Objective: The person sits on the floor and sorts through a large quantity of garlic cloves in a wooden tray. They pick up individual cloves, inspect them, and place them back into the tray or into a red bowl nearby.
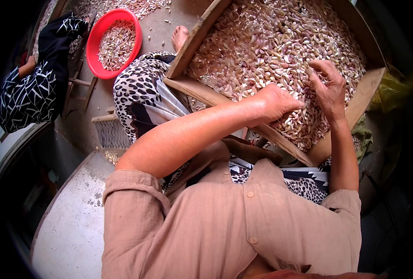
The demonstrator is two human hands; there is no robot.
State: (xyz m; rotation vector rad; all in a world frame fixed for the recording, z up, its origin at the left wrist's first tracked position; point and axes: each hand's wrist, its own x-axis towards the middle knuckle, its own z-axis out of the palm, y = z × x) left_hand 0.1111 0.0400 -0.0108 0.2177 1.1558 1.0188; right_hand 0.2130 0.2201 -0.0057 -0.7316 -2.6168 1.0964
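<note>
A wooden-sided tray (201, 90) in front of me holds a thick layer of garlic cloves (262, 51), pale with purplish skins. Over the near part of the cloves, my left hand (278, 104) is closed, thumb and fingertips pressed together. Whatever is pinched there is too small to make out. My right hand (331, 88) hovers to its right, above the cloves. Its fingers are bent and the thumb stands a little apart from them, with no object visible in between. The two hands do not touch.
A red basin (137, 44) of garlic cloves stands on the floor at the far left. Beside it sits another person (39, 79) in dark patterned clothes. More cloves are scattered on the floor behind. A small woven-seat stool (111, 132) is left of my knee; yellowish plastic (392, 90) lies right of the tray.
</note>
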